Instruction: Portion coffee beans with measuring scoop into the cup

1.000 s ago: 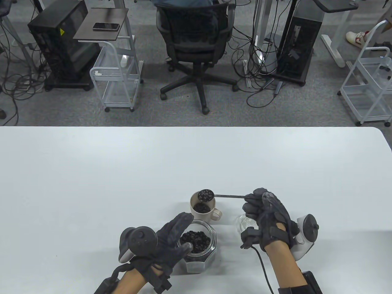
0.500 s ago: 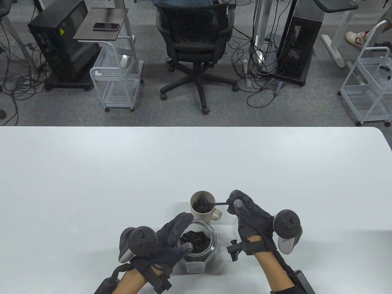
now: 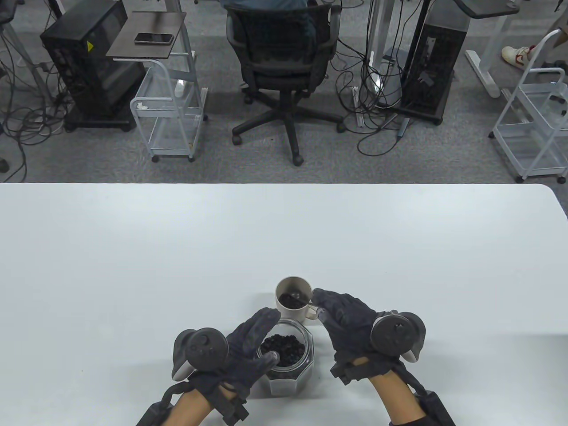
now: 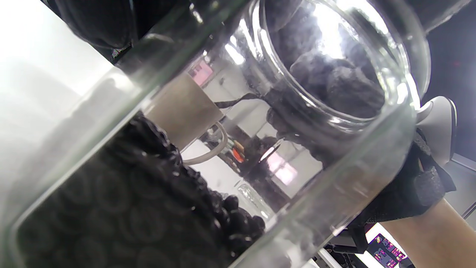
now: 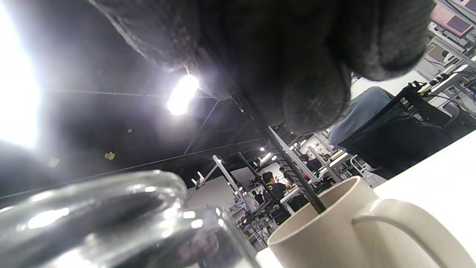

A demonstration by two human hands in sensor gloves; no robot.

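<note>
Emptying step: right hand [image 3: 350, 319] pinches the scoop handle [image 5: 293, 175], bowl inside the cup [image 3: 290, 298] at 12 o'clock of the jar [image 3: 286, 355] gripped by left hand [image 3: 242, 350]; next, withdraw and refill.

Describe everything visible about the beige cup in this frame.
The cup is a beige, matte mug with a loop handle facing the right hand. It stands upright on the white table, just beyond the glass jar, and holds a dark layer of coffee beans. The scoop's thin dark handle slants down into its mouth; the right hand's fingers reach over the handle side of the rim.
</note>
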